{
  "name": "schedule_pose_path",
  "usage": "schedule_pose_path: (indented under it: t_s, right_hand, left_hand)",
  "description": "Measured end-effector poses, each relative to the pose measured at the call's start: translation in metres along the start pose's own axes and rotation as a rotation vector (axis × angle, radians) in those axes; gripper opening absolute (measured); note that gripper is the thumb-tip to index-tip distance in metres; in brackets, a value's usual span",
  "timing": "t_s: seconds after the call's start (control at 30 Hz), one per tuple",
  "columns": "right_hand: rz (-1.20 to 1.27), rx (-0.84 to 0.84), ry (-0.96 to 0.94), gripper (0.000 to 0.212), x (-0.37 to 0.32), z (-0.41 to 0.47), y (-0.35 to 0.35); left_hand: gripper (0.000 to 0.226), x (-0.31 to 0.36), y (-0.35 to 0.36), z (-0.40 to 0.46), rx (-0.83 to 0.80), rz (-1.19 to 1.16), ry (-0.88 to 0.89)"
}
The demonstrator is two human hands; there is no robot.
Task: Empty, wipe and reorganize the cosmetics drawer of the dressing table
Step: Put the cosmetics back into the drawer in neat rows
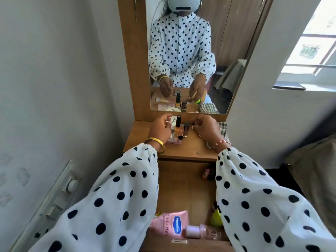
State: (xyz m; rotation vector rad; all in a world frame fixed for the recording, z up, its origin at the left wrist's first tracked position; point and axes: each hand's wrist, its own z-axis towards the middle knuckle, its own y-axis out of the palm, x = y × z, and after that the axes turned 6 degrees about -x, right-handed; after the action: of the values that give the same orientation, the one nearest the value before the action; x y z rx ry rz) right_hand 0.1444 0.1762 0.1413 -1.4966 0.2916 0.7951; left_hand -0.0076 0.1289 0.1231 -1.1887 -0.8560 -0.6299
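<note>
Your left hand (161, 129) hangs loosely curled while your right hand (204, 127) pinches something small, parking bottles (179, 127) on the desk (190, 148) to clear the drawer (185, 190).

You have two hands over the dressing table's top (190, 151), about three small bottles (178, 127) near its back edge with one checked cloth (222, 128), and in the open drawer (181, 190) one pink tube (171, 224), one pink bottle (201, 231), one green jar (216, 217).
</note>
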Motion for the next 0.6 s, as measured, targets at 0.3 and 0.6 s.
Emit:
schedule_pose_path:
  t_s: [0.3, 0.6]
  right_hand:
    - [-0.062, -0.164, -0.081, 0.046, 0.009, 0.015, 0.028]
    - [0.020, -0.015, -0.069, 0.025, 0.014, 0.015, 0.033]
  left_hand:
    - [0.039, 0.009, 0.014, 0.034, -0.128, -0.061, -0.102]
    - [0.031, 0.000, 0.024, 0.032, -0.092, -0.033, -0.071]
